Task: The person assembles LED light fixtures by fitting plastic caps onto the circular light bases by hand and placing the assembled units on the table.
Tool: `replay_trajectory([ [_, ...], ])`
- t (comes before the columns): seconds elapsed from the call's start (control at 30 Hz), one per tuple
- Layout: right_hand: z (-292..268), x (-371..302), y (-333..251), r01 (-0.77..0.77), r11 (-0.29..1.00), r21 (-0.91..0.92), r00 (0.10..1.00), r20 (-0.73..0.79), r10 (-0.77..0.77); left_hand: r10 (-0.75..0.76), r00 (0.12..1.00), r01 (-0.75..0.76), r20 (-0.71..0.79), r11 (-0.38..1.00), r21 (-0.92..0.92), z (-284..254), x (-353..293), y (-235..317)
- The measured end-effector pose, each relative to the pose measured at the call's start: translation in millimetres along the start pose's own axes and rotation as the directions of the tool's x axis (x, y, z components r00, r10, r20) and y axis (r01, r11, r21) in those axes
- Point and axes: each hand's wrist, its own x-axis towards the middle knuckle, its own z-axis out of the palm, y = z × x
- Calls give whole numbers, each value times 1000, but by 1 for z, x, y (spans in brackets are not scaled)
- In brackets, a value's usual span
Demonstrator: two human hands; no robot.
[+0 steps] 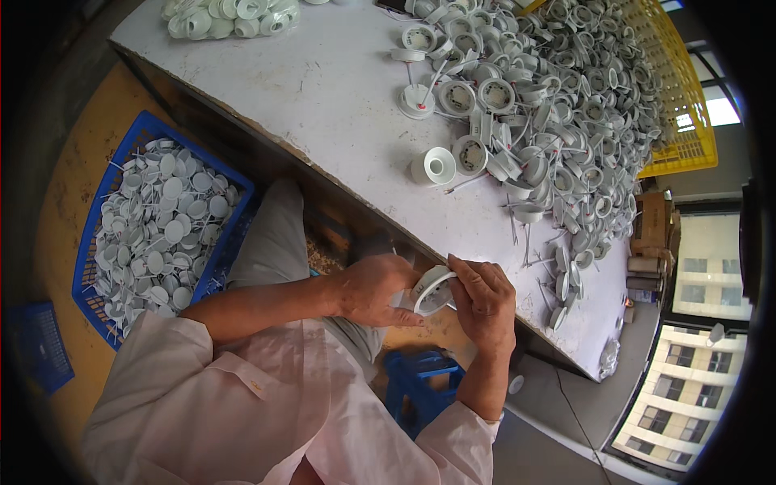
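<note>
Just off the table's front edge, I hold a white round plastic housing (435, 293) between my two hands, its hollow side partly showing. My right hand (485, 301) grips its right side, thumb and fingers closed on the rim. My left hand (378, 291) is closed against the left side, with the thumb stretched out below. A thin white stick-like end pokes up by the left knuckles; what it belongs to is hidden. On the table, a white cup-shaped part (436, 166) stands nearest to my hands, beside a large heap of similar round housings (550, 97) with wires.
A blue basket (137, 125) full of white discs with wires stands at my left. Behind the heap leans a yellow crate (687, 153). A clear bag of white parts (234, 18) lies on the white table (315, 89). A blue stool (420, 376) is below my hands.
</note>
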Motion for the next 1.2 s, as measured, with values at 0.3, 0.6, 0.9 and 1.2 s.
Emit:
replay_trajectory([
  [0.3, 65, 0, -3, -371, 615, 695, 880, 52, 472, -329, 942, 238, -73, 803, -547, -8, -41, -27],
  [0.6, 121, 13, -11, -397, 691, 604, 813, -117, 570, -470, 869, 314, -154, 766, -561, -11, -44, -38],
  [0.9, 108, 36, -17, -428, 712, 558, 793, -147, 592, -481, 851, 209, -211, 678, -704, -18, -63, -52],
  [1.2, 105, 96, 26, -409, 904, 129, 859, -281, 428, -551, 821, 244, -148, 573, -783, -24, -82, -51],
])
